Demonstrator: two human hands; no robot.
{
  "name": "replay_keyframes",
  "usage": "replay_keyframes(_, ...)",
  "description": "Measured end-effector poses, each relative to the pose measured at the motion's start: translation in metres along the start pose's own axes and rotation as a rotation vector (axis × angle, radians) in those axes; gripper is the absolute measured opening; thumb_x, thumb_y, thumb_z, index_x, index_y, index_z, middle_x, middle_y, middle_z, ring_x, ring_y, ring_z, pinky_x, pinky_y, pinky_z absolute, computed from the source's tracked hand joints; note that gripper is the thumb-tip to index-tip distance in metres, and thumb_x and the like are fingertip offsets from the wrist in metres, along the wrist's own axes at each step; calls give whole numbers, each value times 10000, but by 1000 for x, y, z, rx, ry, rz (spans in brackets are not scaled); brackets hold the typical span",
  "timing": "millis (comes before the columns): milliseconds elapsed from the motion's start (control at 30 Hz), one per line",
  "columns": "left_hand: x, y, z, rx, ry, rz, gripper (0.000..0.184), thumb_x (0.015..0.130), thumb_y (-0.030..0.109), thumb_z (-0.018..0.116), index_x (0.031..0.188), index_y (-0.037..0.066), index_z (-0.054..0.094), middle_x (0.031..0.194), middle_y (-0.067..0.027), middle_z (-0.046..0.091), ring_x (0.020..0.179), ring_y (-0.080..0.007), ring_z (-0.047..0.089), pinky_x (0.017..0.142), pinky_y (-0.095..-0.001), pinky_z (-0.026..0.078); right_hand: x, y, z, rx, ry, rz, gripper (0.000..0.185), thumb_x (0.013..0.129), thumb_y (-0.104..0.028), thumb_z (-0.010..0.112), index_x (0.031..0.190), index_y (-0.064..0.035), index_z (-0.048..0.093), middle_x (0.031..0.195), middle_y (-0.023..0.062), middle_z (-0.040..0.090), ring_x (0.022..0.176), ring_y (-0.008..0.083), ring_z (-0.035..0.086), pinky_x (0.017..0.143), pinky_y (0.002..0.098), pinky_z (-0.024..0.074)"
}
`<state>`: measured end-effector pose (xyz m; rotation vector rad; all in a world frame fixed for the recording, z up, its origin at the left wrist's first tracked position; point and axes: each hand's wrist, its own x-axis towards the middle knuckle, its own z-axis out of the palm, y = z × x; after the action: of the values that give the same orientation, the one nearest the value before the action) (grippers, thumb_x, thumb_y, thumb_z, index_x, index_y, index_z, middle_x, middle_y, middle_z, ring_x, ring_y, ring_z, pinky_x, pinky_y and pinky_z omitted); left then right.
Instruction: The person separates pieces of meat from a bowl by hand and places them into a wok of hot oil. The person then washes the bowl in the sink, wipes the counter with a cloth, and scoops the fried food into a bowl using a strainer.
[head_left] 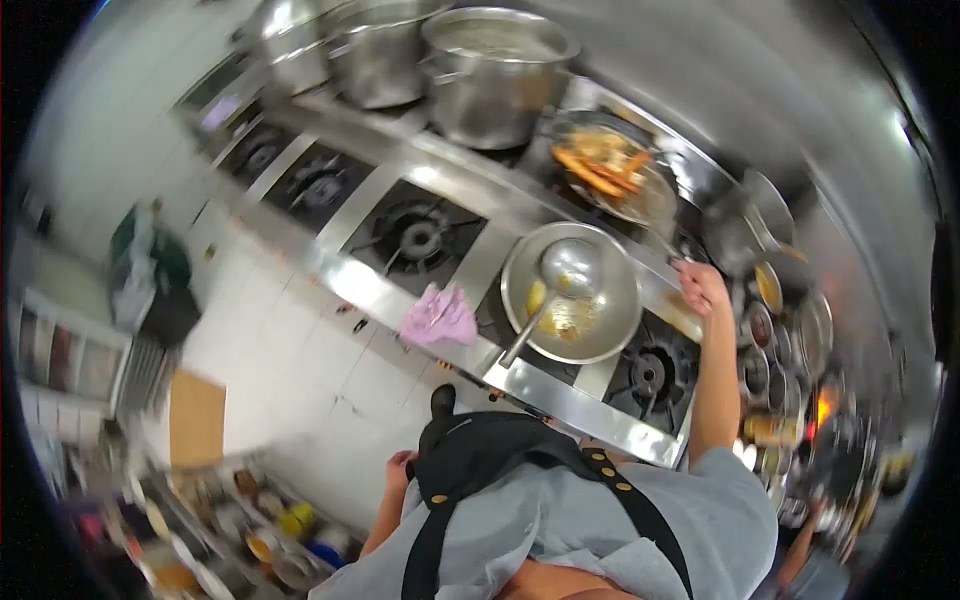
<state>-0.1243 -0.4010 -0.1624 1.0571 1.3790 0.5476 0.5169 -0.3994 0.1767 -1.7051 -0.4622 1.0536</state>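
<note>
My right hand (pixel 703 288) is closed on the thin handle of a strainer (pixel 655 205), whose bowl lies at the back burner beside orange-brown fried pieces (pixel 600 172). Nearer to me, a wide steel wok (pixel 625 325) sits on the front of the stove, with a ladle (pixel 567 268) resting in it over some yellow oily liquid. A pink cloth (pixel 440 316) lies on the stove's front edge, left of the wok. My left hand (pixel 400 468) hangs low by the black apron, small and partly hidden, so its fingers cannot be made out.
Large steel pots (pixel 492 90) line the back left. Bare burners (pixel 418 238) flank the wok. Sauce containers (pixel 768 287) stand at right, near a flame (pixel 823 408). A co-worker's arm (pixel 798 555) shows at lower right. A bin (pixel 150 262) stands on the floor at left.
</note>
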Motion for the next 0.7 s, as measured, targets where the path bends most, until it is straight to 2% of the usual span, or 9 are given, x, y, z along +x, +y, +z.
replay_keyframes(67,-79,-52,-11,-315,415,-408,105,825,139,521,786,66,585,561,-11,512,463,-101,465,375,-248,367,1,19,-7,199,84,-141,135,865,-174,513,808,-68,573,618,-32,493,501,62,451,448,195,355)
replay_keyframes(100,-129,-56,-9,-164,662,-237,144,829,97,480,694,88,528,535,-5,467,434,-94,423,366,-255,345,72,59,-71,-41,-243,-202,167,879,-166,482,905,-46,595,712,-25,525,658,75,486,572,211,381)
replay_keyframes(167,-194,-111,-1,-519,1194,-237,221,823,30,433,607,75,425,525,-6,430,450,-87,419,395,-275,349,86,36,-8,11,-278,-169,150,872,-158,483,885,-50,586,698,-21,520,640,80,484,555,217,379)
replay_keyframes(200,-232,-154,9,-1373,1217,253,83,825,32,440,763,59,488,620,-25,468,481,-106,443,422,-274,373,102,35,32,-10,-336,-148,142,869,-154,483,874,-52,581,691,-19,518,631,83,483,547,220,377)
replay_keyframes(233,-269,-78,27,-802,1705,-280,180,819,70,502,995,61,468,735,-54,489,514,-129,472,418,-283,386,107,36,74,-37,-394,-130,134,865,-150,484,864,-53,577,685,-18,515,623,86,482,539,223,376)
replay_keyframes(300,-329,-92,53,-1181,2149,-60,596,803,250,628,1220,54,251,872,-99,480,559,-173,500,410,-297,402,107,49,151,-109,-530,-113,119,858,-141,485,843,-57,568,671,-14,511,605,91,479,523,229,373)
replay_keyframes(400,-430,-113,93,-1350,2633,144,800,769,371,666,1264,43,129,979,-123,473,614,-200,518,443,-327,444,96,62,211,-171,-659,-120,101,847,-129,487,811,-63,554,651,-8,504,578,99,476,498,238,369)
replay_keyframes(567,-596,-160,115,-1442,2999,481,1025,723,441,691,1355,45,-13,1182,-162,449,840,-294,529,615,-389,524,81,63,260,-176,-739,-150,90,829,-108,489,759,-72,531,617,1,492,534,112,470,458,253,362)
replay_keyframes(700,-654,-220,94,-1261,2542,275,905,721,387,663,1291,28,58,1144,-157,462,837,-287,530,626,-388,512,112,35,165,-18,-573,-173,101,815,-91,491,717,-79,513,589,8,482,499,122,466,425,265,357)
